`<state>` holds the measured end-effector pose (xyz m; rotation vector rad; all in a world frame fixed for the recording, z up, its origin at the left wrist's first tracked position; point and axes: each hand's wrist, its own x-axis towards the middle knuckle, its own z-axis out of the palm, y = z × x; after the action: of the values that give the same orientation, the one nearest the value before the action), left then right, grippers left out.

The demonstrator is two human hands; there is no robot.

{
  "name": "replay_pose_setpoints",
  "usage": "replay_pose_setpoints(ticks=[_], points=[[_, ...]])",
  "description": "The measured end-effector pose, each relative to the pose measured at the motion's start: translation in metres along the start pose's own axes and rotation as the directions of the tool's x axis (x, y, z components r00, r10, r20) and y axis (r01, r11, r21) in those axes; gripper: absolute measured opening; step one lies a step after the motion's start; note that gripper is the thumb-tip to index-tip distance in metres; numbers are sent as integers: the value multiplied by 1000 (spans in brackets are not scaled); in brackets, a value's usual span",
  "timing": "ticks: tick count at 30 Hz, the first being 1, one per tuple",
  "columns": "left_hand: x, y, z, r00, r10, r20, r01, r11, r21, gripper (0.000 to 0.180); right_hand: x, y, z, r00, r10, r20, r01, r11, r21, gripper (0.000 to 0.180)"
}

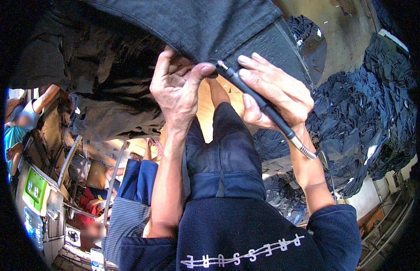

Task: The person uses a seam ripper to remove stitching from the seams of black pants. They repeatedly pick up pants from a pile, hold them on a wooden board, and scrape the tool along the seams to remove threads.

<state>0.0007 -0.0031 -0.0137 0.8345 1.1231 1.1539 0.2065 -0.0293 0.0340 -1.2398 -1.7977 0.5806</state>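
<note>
Diagonally set, black pen-shaped tool (276, 118) points upper left.

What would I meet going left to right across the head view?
Green panel, co-worker's striped shirt, left hand, the black tool's metal tip, right hand, then most of the dark cloth heap.

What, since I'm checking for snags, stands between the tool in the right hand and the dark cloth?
Nothing visible blocks the black tool in the right hand; its tip appears right by the edge of the dark cloth. The left hand has its thumb close beside that tip; contact is unclear.
</note>
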Motion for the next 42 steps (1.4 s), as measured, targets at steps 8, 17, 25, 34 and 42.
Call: replay_pose_setpoints(ticks=[8, 17, 25, 34, 42], points=[[1, 0, 1, 1000, -11, -19, 11, 1000, 12, 58, -2, 4, 0, 999, -32, 2, 32, 999, -20, 28], [4, -8, -16, 993, -115, -32, 118, 986, 117, 24, -1, 6, -9, 969, 138, -205, -156, 985, -74, 31], [14, -55, -21, 990, -117, -74, 107, 986, -131, 15, 1, 15, -7, 995, 25, -100, -30, 998, -51, 28], [10, -63, -20, 985, -147, -92, 129, 976, -177, 14, 3, 14, -8, 999, -46, 7, 46, 999, -14, 29], [11, -66, -20, 985, -144, -94, 123, 971, -205, 14, 2, 13, -10, 999, -43, 5, 43, 998, -46, 28]])
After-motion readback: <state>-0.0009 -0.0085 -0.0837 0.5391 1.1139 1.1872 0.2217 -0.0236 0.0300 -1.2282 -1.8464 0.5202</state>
